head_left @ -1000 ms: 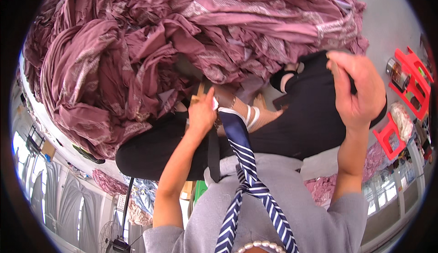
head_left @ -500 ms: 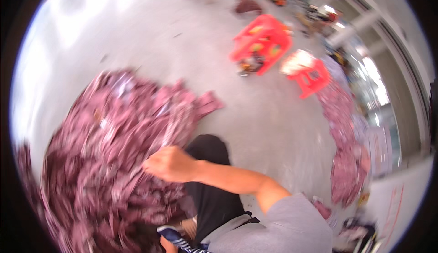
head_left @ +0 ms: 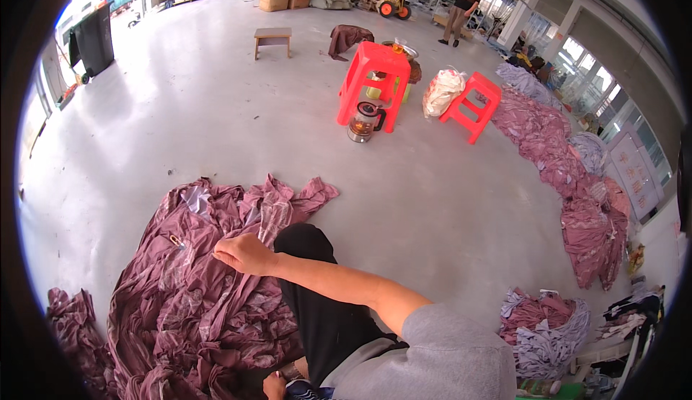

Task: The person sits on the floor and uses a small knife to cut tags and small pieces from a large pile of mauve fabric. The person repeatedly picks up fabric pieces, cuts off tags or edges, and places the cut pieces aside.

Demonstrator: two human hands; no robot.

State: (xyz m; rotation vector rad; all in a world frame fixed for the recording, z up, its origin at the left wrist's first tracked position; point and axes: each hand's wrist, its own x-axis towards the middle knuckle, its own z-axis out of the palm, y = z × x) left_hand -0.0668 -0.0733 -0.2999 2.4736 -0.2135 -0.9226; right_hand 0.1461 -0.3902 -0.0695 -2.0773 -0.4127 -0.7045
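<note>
A wide heap of mauve patterned cloth (head_left: 209, 306) covers the floor at the left. Over its right part reaches my right hand (head_left: 249, 254), fingers closed in a pinch; whatever lies between the fingertips is too small to make out. On the cloth, left of that hand, lies a small orange-and-white item (head_left: 175, 241) of unclear kind. My left hand (head_left: 274, 385) shows only partly at the lower edge, beside my striped dark shoe (head_left: 299, 390); its fingers are mostly hidden. My black-trousered knee (head_left: 304, 245) is bent next to the heap.
Ahead stand a tall red stool (head_left: 375, 65), a glass kettle (head_left: 362, 124), a lower red stool (head_left: 477, 104) with a white bag (head_left: 443, 91), and a small wooden stool (head_left: 272, 37). More mauve cloth (head_left: 548, 140) lines the right wall. A person (head_left: 463, 11) stands far back.
The view has shifted and sharpened, showing more of the far room. My right hand stays pinched over the heap. My left hand shows a little more at the lower edge.
</note>
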